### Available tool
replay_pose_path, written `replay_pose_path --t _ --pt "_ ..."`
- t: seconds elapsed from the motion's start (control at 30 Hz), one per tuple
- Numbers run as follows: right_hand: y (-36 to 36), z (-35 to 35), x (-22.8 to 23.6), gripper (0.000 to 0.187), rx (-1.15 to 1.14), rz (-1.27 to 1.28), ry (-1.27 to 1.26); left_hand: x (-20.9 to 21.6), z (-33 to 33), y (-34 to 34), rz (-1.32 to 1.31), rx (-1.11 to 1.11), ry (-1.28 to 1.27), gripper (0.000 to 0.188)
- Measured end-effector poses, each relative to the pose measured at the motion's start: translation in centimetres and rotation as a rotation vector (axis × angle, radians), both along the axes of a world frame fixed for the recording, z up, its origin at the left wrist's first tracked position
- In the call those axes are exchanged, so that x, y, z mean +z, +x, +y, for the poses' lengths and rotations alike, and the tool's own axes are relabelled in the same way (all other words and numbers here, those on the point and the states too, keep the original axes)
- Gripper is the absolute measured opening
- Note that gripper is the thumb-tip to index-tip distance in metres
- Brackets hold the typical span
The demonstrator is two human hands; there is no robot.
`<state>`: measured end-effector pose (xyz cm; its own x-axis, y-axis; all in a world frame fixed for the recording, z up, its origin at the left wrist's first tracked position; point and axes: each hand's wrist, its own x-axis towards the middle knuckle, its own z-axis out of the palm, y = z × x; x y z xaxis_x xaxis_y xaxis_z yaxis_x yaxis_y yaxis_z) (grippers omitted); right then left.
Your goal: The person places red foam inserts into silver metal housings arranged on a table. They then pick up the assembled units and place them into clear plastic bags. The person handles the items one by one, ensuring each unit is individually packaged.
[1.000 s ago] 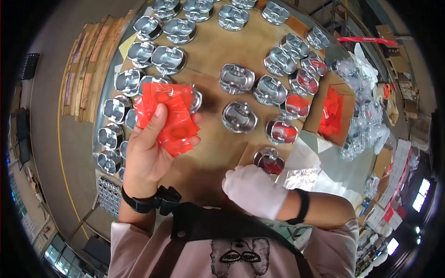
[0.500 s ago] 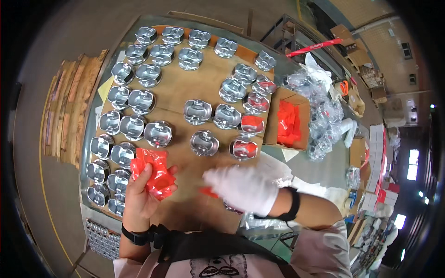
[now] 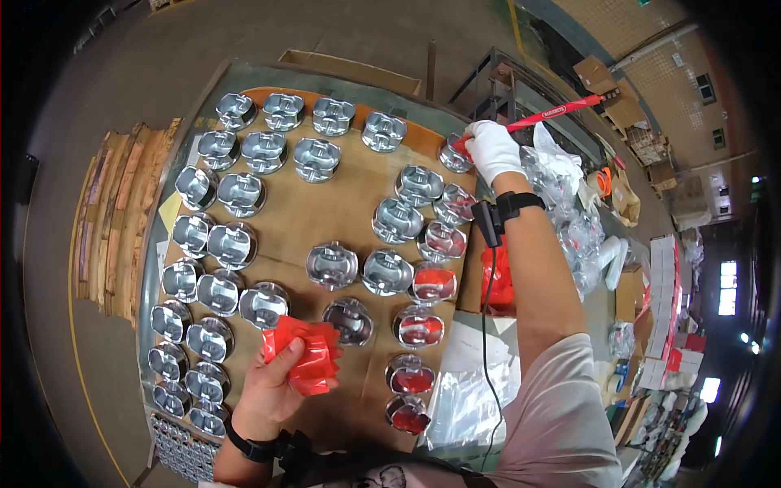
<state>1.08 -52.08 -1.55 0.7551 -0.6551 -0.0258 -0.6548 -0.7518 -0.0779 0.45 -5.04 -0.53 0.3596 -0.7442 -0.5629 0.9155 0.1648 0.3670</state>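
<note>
My bare left hand [image 3: 272, 390] is closed around a bunch of red plastic packets [image 3: 307, 358], the thumb lying on top. At the far right of the table, my white-gloved right hand [image 3: 494, 153] reaches out, its fingertips pinching a red packet [image 3: 463, 145] at a shiny metal piston [image 3: 452, 156]. The glove covers part of that packet. Down the right column, several pistons hold red packets inside, such as the piston [image 3: 434, 282] nearer the middle. Other pistons, like the one [image 3: 332, 265] in the middle, stand with no red in their hollows.
Brown cardboard [image 3: 325, 203] covers the table. Beneath my right forearm is a carton [image 3: 472, 285] of red packets. Clear plastic bags [image 3: 582, 236] heap beyond it, and clear sheets [image 3: 472, 398] lie nearer me. A black cable [image 3: 486, 325] hangs from my right wrist.
My right hand has swung from the near middle to the far right piston. My left hand, still gripping the red packets, sits slightly lower and further right. The view has shifted.
</note>
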Motion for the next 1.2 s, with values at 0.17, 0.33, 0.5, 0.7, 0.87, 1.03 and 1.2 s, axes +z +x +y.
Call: replay_pose_path --t 0.17,0.33,0.5,0.7,0.87,1.03,1.2 --pt "-0.9 3.8 1.4 0.019 0.107 -0.281 -0.137 0.4 -3.8 0.7 -0.095 -0.058 0.135 0.033" --pt "-3.9 18.4 8.0 0.031 0.350 -0.041 1.017 0.1 -5.8 0.5 -0.211 -0.129 0.132 0.029" --pt "-3.9 19.8 8.4 0.024 0.333 0.100 1.077 -0.3 -6.1 0.2 -0.205 -0.107 0.149 0.027" --pt "5.2 10.5 5.8 0.013 0.355 -0.373 0.054 -1.1 -4.8 1.1 -0.121 -0.028 0.139 0.029" --pt "9.6 7.0 1.8 0.025 0.225 0.069 0.112 -0.2 -5.5 1.9 -0.022 -0.026 0.044 0.030" --pt "5.1 14.4 5.7 0.032 0.291 -0.162 0.548 -0.6 -5.0 2.6 -0.029 -0.024 0.036 0.029" --pt "-3.7 20.2 8.3 0.033 0.549 0.142 0.906 -1.1 -6.5 1.5 -0.118 -0.137 0.086 0.023"
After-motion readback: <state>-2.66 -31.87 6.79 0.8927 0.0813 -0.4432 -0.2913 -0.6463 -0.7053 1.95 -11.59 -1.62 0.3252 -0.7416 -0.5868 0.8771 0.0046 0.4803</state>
